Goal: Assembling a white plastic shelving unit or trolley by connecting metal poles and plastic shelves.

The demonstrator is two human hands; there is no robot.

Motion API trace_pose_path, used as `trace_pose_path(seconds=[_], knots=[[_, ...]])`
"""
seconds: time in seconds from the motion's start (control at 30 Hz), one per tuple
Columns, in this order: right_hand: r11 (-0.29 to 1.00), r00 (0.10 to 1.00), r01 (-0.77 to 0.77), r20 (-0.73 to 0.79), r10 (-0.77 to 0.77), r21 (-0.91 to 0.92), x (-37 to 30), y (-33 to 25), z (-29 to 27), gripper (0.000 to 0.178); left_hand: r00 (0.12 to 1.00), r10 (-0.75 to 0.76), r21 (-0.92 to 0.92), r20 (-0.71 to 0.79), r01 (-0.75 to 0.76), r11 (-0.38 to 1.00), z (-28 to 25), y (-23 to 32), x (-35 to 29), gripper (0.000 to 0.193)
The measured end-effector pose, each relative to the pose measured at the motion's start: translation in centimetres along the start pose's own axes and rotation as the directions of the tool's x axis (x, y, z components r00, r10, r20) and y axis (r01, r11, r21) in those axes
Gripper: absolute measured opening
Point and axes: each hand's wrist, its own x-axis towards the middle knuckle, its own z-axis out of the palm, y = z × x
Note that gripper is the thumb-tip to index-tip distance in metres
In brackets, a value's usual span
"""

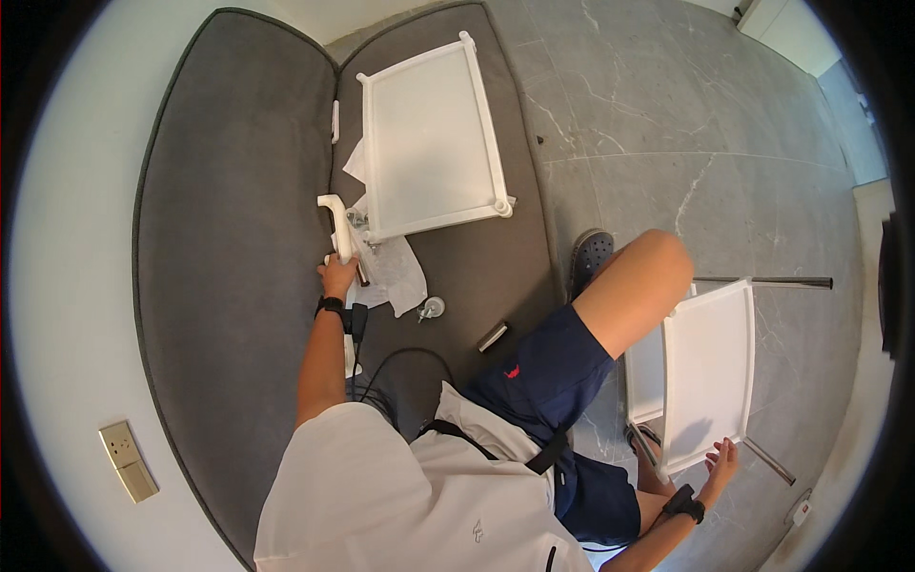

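Note:
My left hand (336, 276) is closed round the lower end of a white curved plastic handle (339, 225) on the sofa. Close by lie a short chrome tube (362, 274), a crumpled white plastic bag (396, 275) and small metal-and-white parts partly hidden by it. At the lower right, my right hand (722, 467) has its fingers apart beside the near edge of a white tray shelf (707, 372). Whether they touch the edge is hard to tell. That shelf belongs to a partly built rack on the floor, with chrome poles (796, 283) sticking out and another white shelf (645, 381) behind.
A loose white tray (434, 143) rests on the grey sofa (238, 181). A caster wheel (432, 308) and a short dark-and-chrome piece (493, 337) lie nearer me. My bent leg (639, 296) comes between sofa and rack. A wall socket (129, 461) is at the left.

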Motion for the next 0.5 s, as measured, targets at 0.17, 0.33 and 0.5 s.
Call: trace_pose_path(seconds=[0.17,0.33,0.5], knots=[[0.998,0.998,0.070,0.004,-0.070,0.003,-1.2,-1.8,-0.6,0.031,0.992,-0.051,-0.025,0.113,0.054,0.998,1.0,0.6,-2.2,0.076],[0.989,0.990,0.141,0.011,-0.142,0.043,-0.5,-1.9,0.7,0.028,0.998,-0.053,0.088,0.032,0.050,0.995,0.0,2.7,-3.9,0.070],[0.966,0.967,0.249,-0.063,-0.245,0.064,0.1,-2.0,1.4,0.025,0.942,0.293,0.300,-0.166,-0.235,0.925,0.0,5.1,-8.6,0.060]])
